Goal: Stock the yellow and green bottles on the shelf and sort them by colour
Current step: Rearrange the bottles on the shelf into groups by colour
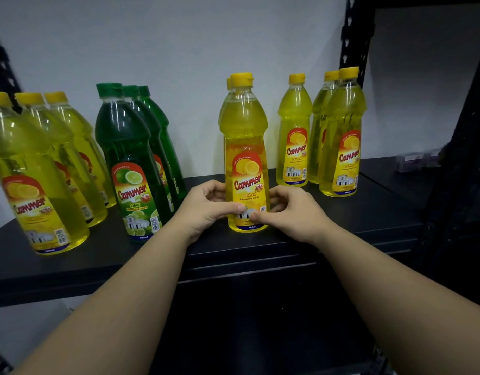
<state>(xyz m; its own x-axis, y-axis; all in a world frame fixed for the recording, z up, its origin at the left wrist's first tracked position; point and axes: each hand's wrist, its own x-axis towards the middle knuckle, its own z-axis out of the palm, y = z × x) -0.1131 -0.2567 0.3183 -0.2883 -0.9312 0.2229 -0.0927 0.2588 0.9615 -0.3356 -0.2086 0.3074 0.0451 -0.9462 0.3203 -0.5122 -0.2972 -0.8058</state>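
A yellow lemon bottle (244, 147) stands upright near the front middle of the black shelf (341, 220), with another yellow bottle right behind it. My left hand (206, 209) and my right hand (287, 212) grip its lower part from both sides, thumbs on the label. Three green lime bottles (130, 158) stand in a row at the left of it. Three yellow bottles (36, 171) stand in a row at the far left. Three more yellow bottles (341, 136) stand at the back right.
A white wall (193, 50) closes the shelf's back. Black perforated uprights (352, 36) frame the shelf on the right and left. A small purple packet (417, 161) lies on the neighbouring shelf at the right. A dark lower shelf sits below.
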